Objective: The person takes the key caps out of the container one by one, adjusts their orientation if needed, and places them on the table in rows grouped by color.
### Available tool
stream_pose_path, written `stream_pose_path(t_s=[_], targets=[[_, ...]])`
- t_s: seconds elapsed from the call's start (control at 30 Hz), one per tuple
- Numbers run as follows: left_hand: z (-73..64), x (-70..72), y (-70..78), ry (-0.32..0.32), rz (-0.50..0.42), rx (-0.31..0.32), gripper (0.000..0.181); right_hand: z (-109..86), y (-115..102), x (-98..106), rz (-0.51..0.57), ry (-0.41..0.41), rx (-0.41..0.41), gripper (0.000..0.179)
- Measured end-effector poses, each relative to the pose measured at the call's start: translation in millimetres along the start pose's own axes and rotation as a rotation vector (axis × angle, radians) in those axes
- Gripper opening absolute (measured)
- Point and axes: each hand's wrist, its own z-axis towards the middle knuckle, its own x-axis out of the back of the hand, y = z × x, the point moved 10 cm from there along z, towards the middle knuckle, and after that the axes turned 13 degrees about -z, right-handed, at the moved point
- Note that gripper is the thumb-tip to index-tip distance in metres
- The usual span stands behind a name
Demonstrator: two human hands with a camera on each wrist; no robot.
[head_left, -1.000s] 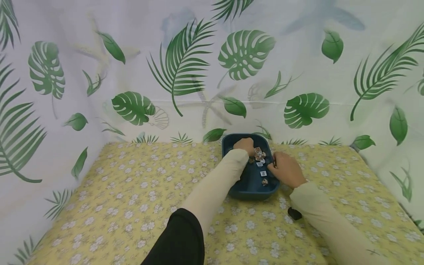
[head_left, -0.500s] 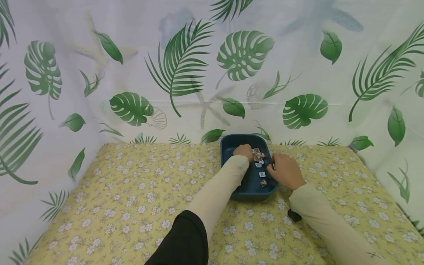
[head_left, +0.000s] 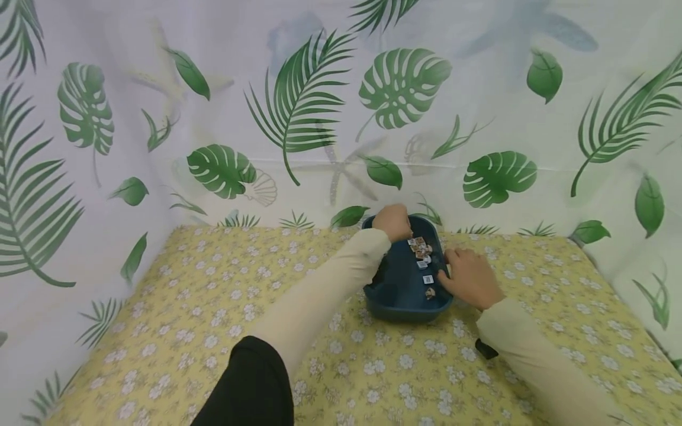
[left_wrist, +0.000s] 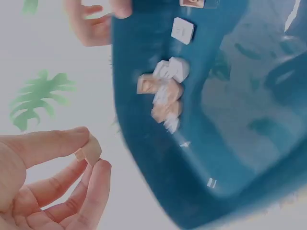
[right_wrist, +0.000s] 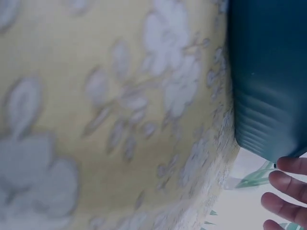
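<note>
A dark blue plastic basin [head_left: 407, 313] stands at the back middle of the table. My left hand [head_left: 392, 222] is over its far left rim; in the left wrist view, thumb and fingers pinch a small beige piece [left_wrist: 91, 149] outside the wall. Inside the basin lies a cluster of small brown and white pieces [head_left: 421, 247], with a white square piece bearing a dark printed pattern [head_left: 428, 279] and a small brown piece [head_left: 430, 293] nearer the front. At the right rim my right hand [head_left: 471, 277] holds the basin, thumb hooked over the edge and fingers along the outside.
A yellow floral cloth [head_left: 213, 331] covers the table. Behind it hangs a white curtain with green leaves [head_left: 298, 106], close to the basin's far side. A small black object [head_left: 486, 349] shows at the right wrist.
My left hand has risen from inside the basin to its far left rim, carrying the small beige piece. The right hand stays at the right rim, and the head view has shifted slightly.
</note>
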Motion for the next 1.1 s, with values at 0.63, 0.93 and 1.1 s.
stream_pose_path(t_s=[0.63,0.93,1.1], targets=[[-139.0,32.1,-38.1,-0.053,-0.477,-0.225,0.018,-29.1,-17,22,-0.127,0.175,0.113,0.035],[-186.6,27.1,-57.0,-0.035,-0.659,-0.209,0.021,-30.4,-19,24,-0.114,0.164,0.102,0.038],[-201.6,26.1,-64.8,-0.042,-0.724,-0.216,0.024,-31.1,-20,25,-0.112,0.177,0.105,0.037]])
